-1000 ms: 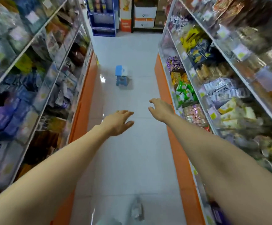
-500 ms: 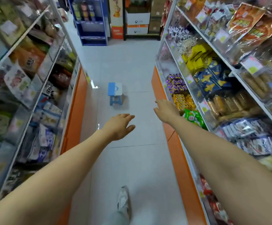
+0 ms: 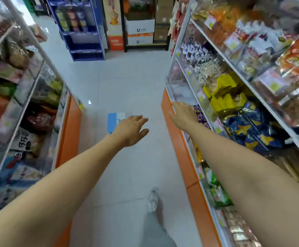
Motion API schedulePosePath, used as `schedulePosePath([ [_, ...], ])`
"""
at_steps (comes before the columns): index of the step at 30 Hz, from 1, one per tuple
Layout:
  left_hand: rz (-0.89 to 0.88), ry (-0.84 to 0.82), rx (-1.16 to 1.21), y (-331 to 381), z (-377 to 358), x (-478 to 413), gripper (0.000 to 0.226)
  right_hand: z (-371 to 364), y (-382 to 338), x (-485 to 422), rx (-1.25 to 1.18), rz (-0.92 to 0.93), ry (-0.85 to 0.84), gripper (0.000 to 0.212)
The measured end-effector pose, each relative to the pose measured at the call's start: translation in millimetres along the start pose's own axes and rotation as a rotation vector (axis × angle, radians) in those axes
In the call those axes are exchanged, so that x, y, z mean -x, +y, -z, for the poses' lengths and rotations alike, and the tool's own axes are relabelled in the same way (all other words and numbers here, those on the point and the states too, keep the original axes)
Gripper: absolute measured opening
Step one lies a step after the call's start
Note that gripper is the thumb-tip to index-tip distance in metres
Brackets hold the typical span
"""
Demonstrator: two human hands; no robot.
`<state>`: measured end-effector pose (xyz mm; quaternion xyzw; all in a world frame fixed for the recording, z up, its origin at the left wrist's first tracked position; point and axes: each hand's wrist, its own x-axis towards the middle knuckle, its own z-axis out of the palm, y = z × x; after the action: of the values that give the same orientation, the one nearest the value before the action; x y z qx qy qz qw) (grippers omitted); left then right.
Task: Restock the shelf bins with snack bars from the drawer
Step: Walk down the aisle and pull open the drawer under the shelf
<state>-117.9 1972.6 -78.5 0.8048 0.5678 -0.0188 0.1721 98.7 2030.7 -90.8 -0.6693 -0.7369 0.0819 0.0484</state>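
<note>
Now left hand [image 3: 130, 129] and right hand [image 3: 182, 114] are reaching, fingers slack, empty; one-o'clock purple foil-wrapped snack bars [image 3: 201, 116] seem light, slippery: pinch mid-length.

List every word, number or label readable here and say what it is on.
"BB": large dark letters on a white bag on the left; the rest is blurred.
Price tags on the right: too blurred to read.
Cardboard boxes at the aisle's end: print too small.
</note>
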Motion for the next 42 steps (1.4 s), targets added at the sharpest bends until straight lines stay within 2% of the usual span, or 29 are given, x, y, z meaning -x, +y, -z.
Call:
schedulePosePath([
  [15,-0.02,-0.053,-0.009,-103,86,-306,0.055,4,30,-321,-0.013,-0.014,-0.082,0.046],
  [26,-0.189,-0.146,-0.089,-199,134,-492,0.056,-23,22,-494,-0.071,-0.197,-0.059,0.045],
  [33,-0.258,-0.193,-0.091,-214,152,-586,0.056,-28,45,-574,-0.101,-0.241,-0.097,0.045],
  [42,-0.25,-0.209,-0.094,-207,157,-697,0.056,-47,95,-667,-0.158,-0.273,-0.131,0.043],
])
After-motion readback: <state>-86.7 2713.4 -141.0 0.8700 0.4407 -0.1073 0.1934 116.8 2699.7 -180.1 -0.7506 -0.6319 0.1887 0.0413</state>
